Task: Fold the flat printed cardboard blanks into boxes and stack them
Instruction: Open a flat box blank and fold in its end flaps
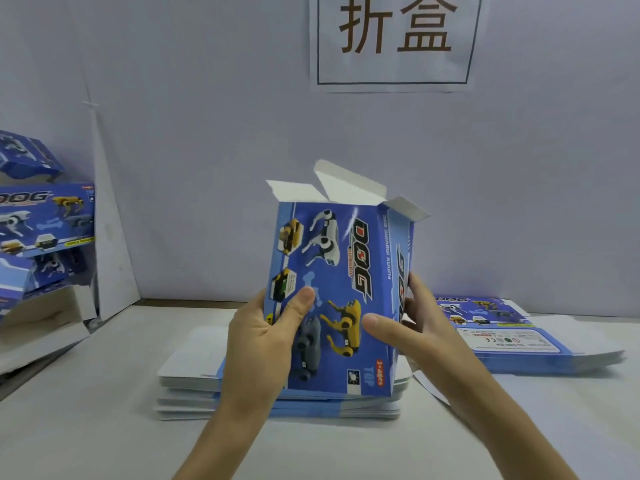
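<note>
A blue printed box (341, 271) with robot dog pictures stands upright in the middle, opened into a tube, its white top flaps sticking up unfolded. My left hand (266, 337) grips its lower left edge, thumb on the printed front. My right hand (412, 323) holds the lower right side, thumb on the front and fingers round the side panel. Under the box lies a stack of flat blanks (187, 375). A second stack of flat blanks (512, 337) lies at the right.
Folded boxes (45, 220) are piled at the left edge against a white board leaning on the wall. A paper sign (396, 39) hangs on the wall above. The white table (86, 427) runs to the front.
</note>
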